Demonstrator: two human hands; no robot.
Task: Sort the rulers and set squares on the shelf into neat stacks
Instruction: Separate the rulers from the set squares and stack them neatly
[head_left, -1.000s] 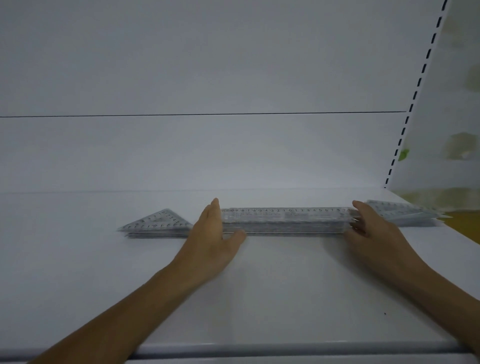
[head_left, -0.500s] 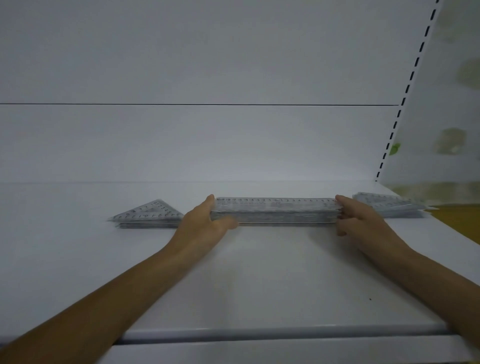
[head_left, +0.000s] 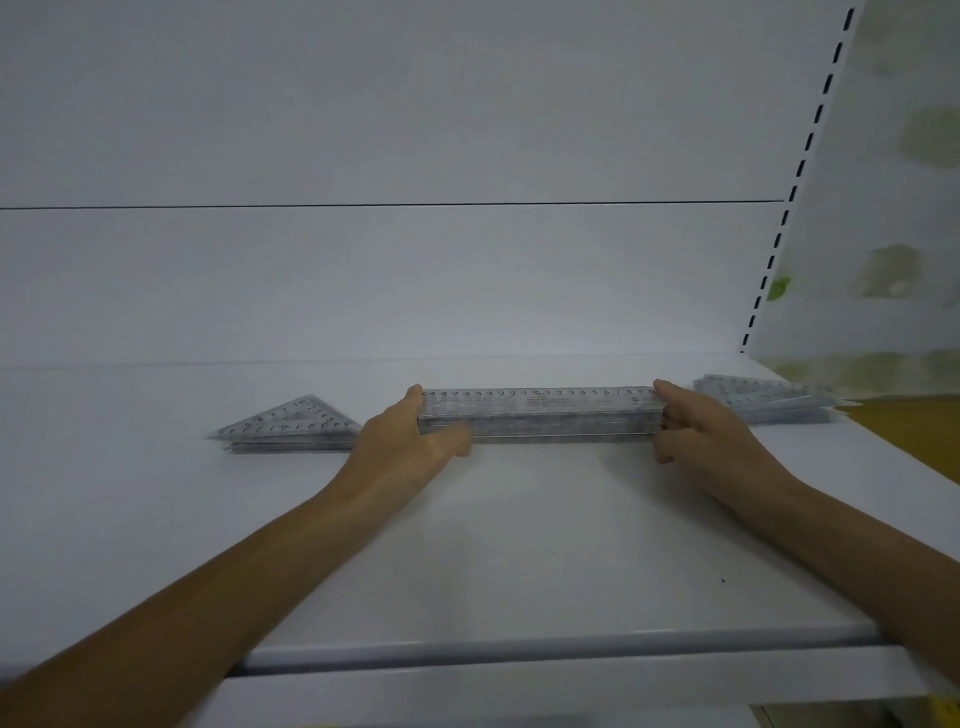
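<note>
Bare left hand (head_left: 402, 441) and right hand (head_left: 717, 441) on bare, slender forearms (head_left: 208, 597)

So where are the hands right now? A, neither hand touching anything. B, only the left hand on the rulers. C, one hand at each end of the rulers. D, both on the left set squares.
C: the left hand holds the left end of the ruler stack and the right hand holds its right end, while the left set squares lie untouched.
</note>
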